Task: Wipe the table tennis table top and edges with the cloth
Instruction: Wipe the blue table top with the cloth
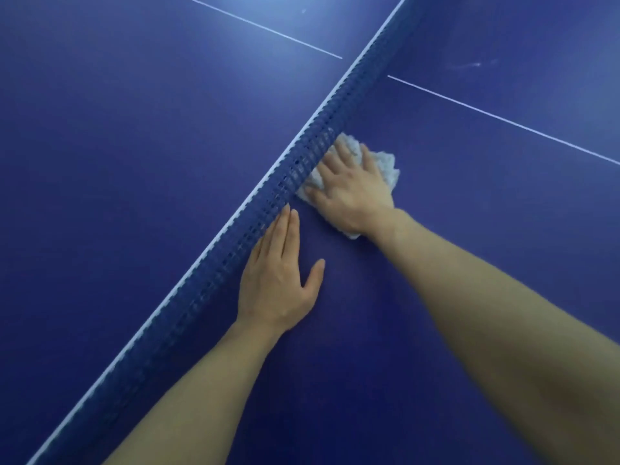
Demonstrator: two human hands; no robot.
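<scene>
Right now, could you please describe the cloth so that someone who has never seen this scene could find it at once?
Start at the net crossing the blue table diagonally. On its right side, two hands lie flat beside it; the farther one, the right hand, presses down on the cloth. It is the only white, crumpled thing there, its edge against the net.

We see the white cloth bunched flat on the deep blue worktop, pressed right against the foot of the blue net. Thin white lines cross the worktop's surface, and faint smears show at its far part.
</scene>
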